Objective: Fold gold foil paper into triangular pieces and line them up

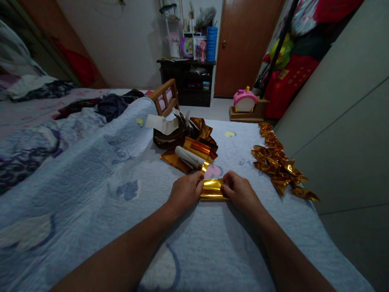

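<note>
Your left hand (186, 191) and right hand (240, 190) both pinch a small sheet of gold foil paper (212, 189) that lies flat on the light blue quilt (100, 182), just in front of you. Each hand grips one short end, fingers pressed down on the foil, thumbs tucked at the near edge. The sheet's long axis runs left to right, straight between your two hands, so neither is nearer: the foil sits squarely in the middle of the grip, its centre bare.

Just beyond it, slightly to the far left, lies a stack of gold sheets (182, 159) with a white paper roll (188, 157) resting across the top. Behind that sits a loose heap of brown and gold paper (179, 132), with a white strip draped over its left side.

To your right, well apart from the hands, a row of folded gold pieces (278, 164) runs from far to near along the quilt's edge beside a grey wall. A small wooden frame (165, 96) stands at the far end of the bed.
</note>
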Available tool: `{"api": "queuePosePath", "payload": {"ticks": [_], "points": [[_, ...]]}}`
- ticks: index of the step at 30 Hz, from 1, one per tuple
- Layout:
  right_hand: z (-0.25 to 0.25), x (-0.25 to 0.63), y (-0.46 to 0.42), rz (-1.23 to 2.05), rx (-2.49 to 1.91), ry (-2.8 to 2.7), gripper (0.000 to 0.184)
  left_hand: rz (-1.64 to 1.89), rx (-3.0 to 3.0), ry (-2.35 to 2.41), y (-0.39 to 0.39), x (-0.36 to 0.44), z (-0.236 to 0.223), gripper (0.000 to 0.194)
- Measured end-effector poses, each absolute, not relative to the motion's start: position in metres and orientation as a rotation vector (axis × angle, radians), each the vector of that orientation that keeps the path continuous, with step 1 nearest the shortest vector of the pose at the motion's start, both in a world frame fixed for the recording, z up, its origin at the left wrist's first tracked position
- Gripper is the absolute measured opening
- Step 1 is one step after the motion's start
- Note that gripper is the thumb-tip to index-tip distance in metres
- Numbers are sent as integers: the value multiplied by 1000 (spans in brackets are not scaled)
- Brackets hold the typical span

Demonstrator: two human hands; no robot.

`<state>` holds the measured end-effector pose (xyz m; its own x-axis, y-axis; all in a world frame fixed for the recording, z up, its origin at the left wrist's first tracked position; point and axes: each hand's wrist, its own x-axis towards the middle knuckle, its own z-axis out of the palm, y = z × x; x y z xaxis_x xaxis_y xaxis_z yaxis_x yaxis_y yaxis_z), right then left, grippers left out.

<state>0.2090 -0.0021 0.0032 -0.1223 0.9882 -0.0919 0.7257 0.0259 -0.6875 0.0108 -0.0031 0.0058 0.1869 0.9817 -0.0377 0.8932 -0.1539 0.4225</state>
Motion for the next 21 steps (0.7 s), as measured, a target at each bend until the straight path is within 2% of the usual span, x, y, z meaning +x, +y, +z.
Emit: {"api": "queuePosePath", "payload": {"ticks": [21], "points": [[4, 209, -1, 854, -1753, -1898, 11, 353, 2122, 1791, -2, 11, 6, 21]]}}
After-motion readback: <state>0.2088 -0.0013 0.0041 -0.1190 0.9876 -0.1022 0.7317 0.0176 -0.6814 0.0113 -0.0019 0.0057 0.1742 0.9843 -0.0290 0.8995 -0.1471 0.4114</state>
